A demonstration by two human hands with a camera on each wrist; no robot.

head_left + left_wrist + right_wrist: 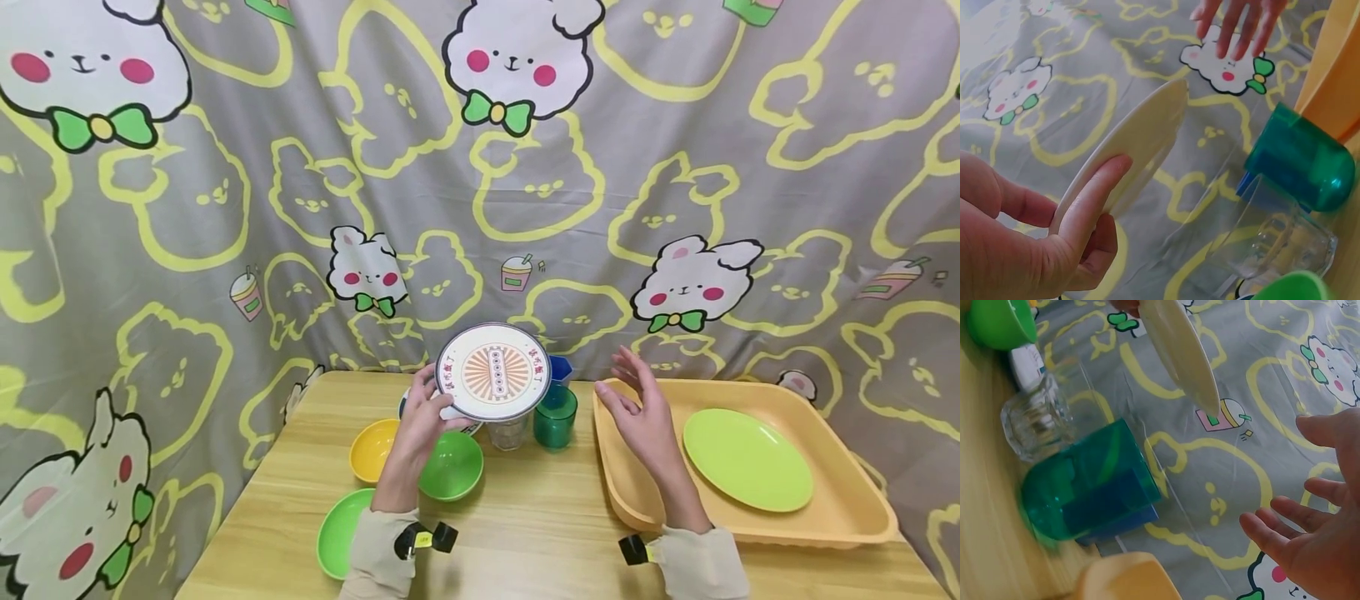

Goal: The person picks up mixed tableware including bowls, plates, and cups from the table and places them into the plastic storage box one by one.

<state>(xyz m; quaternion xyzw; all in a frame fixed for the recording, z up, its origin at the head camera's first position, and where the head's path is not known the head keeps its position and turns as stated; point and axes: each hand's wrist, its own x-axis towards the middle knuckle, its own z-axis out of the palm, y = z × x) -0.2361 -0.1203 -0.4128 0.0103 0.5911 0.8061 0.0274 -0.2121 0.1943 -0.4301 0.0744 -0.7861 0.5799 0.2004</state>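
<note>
Plainly, we find a white plate (493, 371) raised off the table (540, 517), in the left hand (423, 421). That thumb and fingers pinch its left edge, one on each face; we note an orange sunburst and red lettering on the side toward the head camera, and the wrist views show the plate tilted.

We see the right hand (637, 408) up near the left end of an orange tray (847, 523), fingers wide and slightly bent, thumb well out, apart from the plate. Inside the tray we record a lime plate (747, 460).

Below the white plate we log a clear tumbler (508, 434), upright, just beside a teal cup (556, 419). Behind the cup is a blue object (560, 368), mostly hidden; its kind we cannot tell. Around the left forearm we count a yellow bowl (370, 450), a green bowl (452, 468) and, nearer us, a light green dish (339, 537), partly covered by the sleeve (378, 546).
</note>
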